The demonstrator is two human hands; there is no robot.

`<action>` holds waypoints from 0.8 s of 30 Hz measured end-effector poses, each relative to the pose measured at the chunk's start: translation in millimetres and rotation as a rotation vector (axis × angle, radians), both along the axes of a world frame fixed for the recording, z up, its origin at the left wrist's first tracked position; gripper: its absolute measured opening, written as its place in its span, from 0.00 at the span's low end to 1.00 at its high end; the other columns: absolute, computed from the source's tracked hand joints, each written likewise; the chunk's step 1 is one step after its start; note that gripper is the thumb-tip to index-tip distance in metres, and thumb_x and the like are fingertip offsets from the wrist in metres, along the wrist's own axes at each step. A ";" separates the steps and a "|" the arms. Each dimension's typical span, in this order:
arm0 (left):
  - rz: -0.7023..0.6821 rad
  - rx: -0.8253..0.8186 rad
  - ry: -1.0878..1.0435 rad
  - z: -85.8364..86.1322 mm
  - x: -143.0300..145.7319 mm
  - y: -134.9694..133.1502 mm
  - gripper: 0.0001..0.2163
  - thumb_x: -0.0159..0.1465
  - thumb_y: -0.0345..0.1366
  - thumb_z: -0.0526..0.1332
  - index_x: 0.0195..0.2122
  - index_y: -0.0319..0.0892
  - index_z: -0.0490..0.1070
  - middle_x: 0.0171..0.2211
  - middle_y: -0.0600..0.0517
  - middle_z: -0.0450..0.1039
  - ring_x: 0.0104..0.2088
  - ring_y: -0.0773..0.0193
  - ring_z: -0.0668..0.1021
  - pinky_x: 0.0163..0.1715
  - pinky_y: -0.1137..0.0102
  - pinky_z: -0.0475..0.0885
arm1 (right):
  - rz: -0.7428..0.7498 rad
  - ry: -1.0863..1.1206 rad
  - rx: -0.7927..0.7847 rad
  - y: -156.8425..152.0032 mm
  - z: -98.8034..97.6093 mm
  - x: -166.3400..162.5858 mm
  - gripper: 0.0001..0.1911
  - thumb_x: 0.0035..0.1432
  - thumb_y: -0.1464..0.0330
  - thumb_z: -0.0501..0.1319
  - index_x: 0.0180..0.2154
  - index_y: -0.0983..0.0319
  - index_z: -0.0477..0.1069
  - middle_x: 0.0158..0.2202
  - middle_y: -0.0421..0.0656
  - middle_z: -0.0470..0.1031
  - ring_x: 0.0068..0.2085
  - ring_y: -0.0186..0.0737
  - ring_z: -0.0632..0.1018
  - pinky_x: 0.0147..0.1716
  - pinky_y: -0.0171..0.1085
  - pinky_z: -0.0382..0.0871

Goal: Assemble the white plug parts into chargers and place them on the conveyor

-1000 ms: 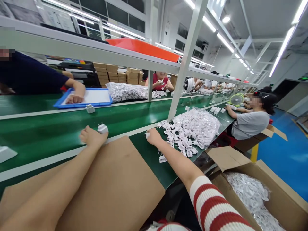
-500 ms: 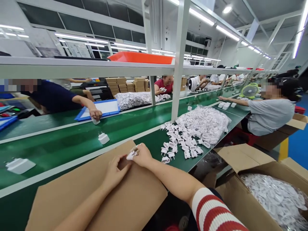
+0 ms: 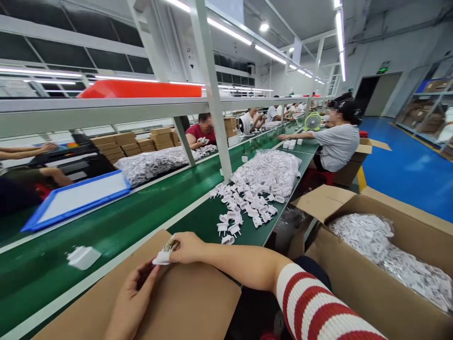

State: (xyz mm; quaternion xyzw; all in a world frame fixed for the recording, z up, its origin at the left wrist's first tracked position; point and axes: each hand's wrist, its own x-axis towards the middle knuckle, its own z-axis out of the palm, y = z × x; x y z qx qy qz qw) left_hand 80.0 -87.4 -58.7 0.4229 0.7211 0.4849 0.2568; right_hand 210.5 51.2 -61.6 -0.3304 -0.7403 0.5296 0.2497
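White plug part (image 3: 162, 258) held over cardboard sheet (image 3: 198, 302).
Right hand (image 3: 187, 248) pinches the plug part at its fingertips. Left hand (image 3: 132, 297) sits just beneath, fingers half curled; whether it grips cannot be told.

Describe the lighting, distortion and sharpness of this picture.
Head view: ceiling strip lights burn out to white glare; the wide lens tilts the shelf post and stretches the striped sleeve; the right hand and its white plug part are sharp.

Beyond the cardboard sheet (image 3: 191, 302), loose plugs (image 3: 244, 210) (bagged heap (image 3: 269, 170) behind); open box (image 3: 354, 283) rightward.
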 end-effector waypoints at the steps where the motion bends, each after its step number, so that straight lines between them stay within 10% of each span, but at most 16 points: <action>1: 0.012 -0.005 -0.031 0.3 -0.7 0.0 0.37 0.52 0.68 0.67 0.52 0.43 0.75 0.55 0.40 0.79 0.59 0.37 0.77 0.62 0.47 0.71 | 0.006 0.001 0.001 0.2 0.6 0.3 0.19 0.43 0.72 0.77 0.39 0.60 0.77 0.35 0.36 0.80 0.34 0.34 0.78 0.30 0.28 0.69; 18: 0.018 0.081 -0.365 -7.8 -14.6 7.3 0.29 0.44 0.61 0.75 0.39 0.47 0.77 0.46 0.50 0.82 0.57 0.44 0.77 0.68 0.54 0.63 | 0.174 0.072 -0.009 -7.0 6.7 6.5 0.23 0.47 0.77 0.72 0.46 0.59 0.81 0.32 0.36 0.80 0.33 0.34 0.79 0.34 0.29 0.71; 24: 0.014 0.114 -0.126 -15.4 -18.8 7.5 0.28 0.51 0.63 0.68 0.41 0.45 0.77 0.44 0.47 0.82 0.51 0.45 0.80 0.56 0.54 0.73 | 0.197 0.030 0.121 -8.0 7.0 9.5 0.20 0.47 0.78 0.72 0.45 0.60 0.80 0.31 0.35 0.78 0.32 0.33 0.76 0.33 0.29 0.69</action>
